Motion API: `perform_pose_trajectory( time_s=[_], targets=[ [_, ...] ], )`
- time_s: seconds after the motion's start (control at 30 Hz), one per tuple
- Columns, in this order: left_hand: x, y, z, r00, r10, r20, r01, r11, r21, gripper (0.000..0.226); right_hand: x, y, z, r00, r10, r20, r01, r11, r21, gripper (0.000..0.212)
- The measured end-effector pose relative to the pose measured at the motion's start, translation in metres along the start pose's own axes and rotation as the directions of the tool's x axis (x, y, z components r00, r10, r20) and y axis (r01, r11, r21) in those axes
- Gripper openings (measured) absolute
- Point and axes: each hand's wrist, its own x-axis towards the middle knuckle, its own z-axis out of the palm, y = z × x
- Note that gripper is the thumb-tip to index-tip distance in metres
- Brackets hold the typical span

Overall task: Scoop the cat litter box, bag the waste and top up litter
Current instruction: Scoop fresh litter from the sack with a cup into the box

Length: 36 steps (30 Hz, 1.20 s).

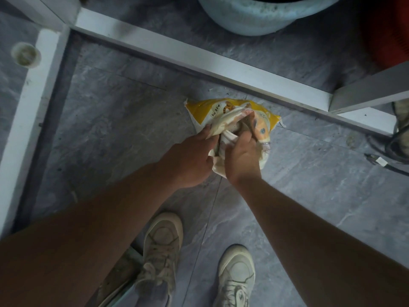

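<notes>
A yellow and white litter bag (264, 117) with a cat picture stands on the grey tiled floor, just in front of a white floor rail. My left hand (190, 160) grips the bag's crumpled top on its left side. My right hand (242, 156) grips the top on its right side, fingers curled into the folds. Both hands are close together over the bag's mouth. What is inside the bag is hidden. A pale blue rounded tub (254, 16), perhaps the litter box, sits at the top behind the rail.
The white rail (199, 67) crosses the floor diagonally and meets a white post (28, 103) at the left. A round floor drain (25, 54) lies far left. A red object (389, 29) is at top right, dark cables (391, 145) at right. My two shoes (161, 251) stand below.
</notes>
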Motion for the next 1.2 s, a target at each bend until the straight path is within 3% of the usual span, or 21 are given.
perform_pose_trajectory(
  time_s=[0.13,0.43,0.6,0.7,0.8,0.9,1.1,1.2],
  targets=[
    [0.0,-0.001,0.004,1.0,0.002,-0.023,-0.002,1.0,-0.013,0.064,-0.03,0.014,0.007,0.978,-0.134,-0.162,0.161,0.973,0.167,0.02],
    [-0.007,0.011,0.013,0.998,-0.056,-0.038,0.057,0.998,0.004,0.076,-0.068,0.028,0.001,0.955,-0.14,-0.26,0.21,0.941,0.266,0.027],
    [-0.027,0.024,0.026,0.972,-0.007,-0.236,-0.003,0.999,-0.043,0.084,-0.088,0.032,-0.016,0.951,-0.136,-0.277,0.228,0.914,0.335,0.034],
    [-0.038,0.036,0.03,0.953,0.066,-0.294,-0.13,0.97,-0.206,0.091,-0.104,0.035,-0.031,0.956,-0.135,-0.26,0.229,0.899,0.373,0.036],
    [-0.05,0.054,0.036,0.939,0.134,-0.318,-0.234,0.925,-0.301,0.082,-0.12,0.041,-0.052,0.961,-0.144,-0.238,0.232,0.887,0.399,0.038],
    [-0.067,0.078,0.042,0.947,0.123,-0.298,-0.235,0.896,-0.376,0.082,-0.141,0.049,-0.083,0.969,-0.128,-0.212,0.209,0.881,0.425,0.051],
    [-0.117,0.143,0.045,0.955,0.108,-0.278,-0.224,0.875,-0.43,0.083,-0.194,0.062,-0.155,0.989,0.088,-0.119,-0.009,0.838,0.546,0.095],
    [-0.152,0.179,0.042,0.976,0.106,-0.191,-0.181,0.883,-0.433,0.073,-0.226,0.071,-0.19,0.995,0.045,-0.089,0.014,0.824,0.566,0.078]
  ],
)
